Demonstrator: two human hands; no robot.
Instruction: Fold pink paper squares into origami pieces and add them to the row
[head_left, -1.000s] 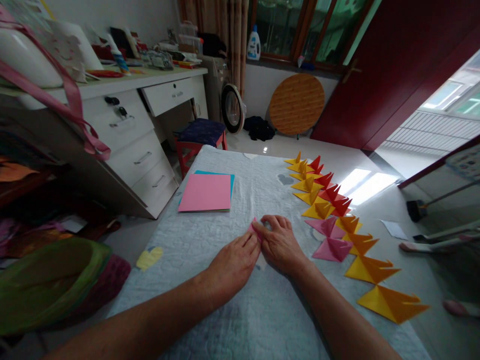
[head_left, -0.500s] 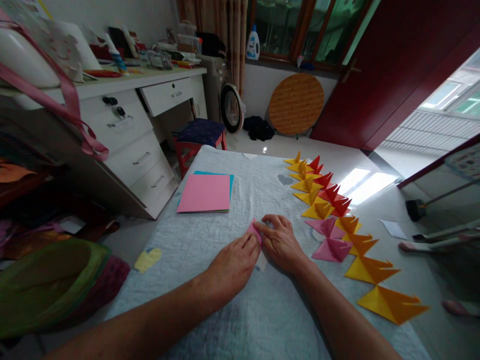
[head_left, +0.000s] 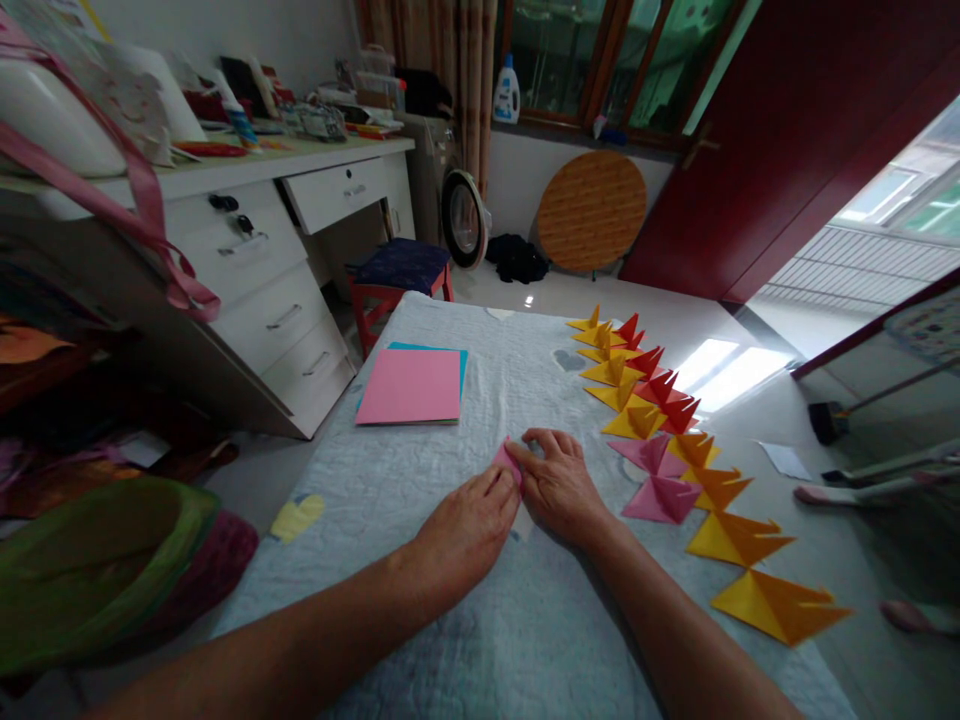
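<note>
Head view shows a small folded pink paper (head_left: pixel 507 460) at the middle of the quilted cloth (head_left: pixel 465 640), between the two hands and touched by both. The left hand (head_left: pixel 469 520) is nearly closed, its fingers close together, and they hold the near, left part of the paper down. The right hand (head_left: pixel 562 490) is half open: its index finger and thumb reach to the right edge of the paper, the other fingers bend loosely. If this hand really pinches the paper or only presses it, I cannot tell.

As I judge, the fold could come out crooked if the layers slip under uneven finger pressure, for the soft cloth gives a weak support. Too strong pressing at the narrow tip could crumple or tear it.

The visible pointed end is directed away from the person, a little to the left; the long axis of the visible part goes the same way. The near end is hidden by the fingers.

Farther to the left lies a pink square sheet (head_left: pixel 411 387), over a blue sheet (head_left: pixel 463 368) which shows at its edges. To the right are two pink origami pieces (head_left: pixel 660 500), near yellow origami pieces (head_left: pixel 776 605) and red origami pieces (head_left: pixel 679 408). Beyond the cloth stands a stool (head_left: pixel 401 265).
</note>
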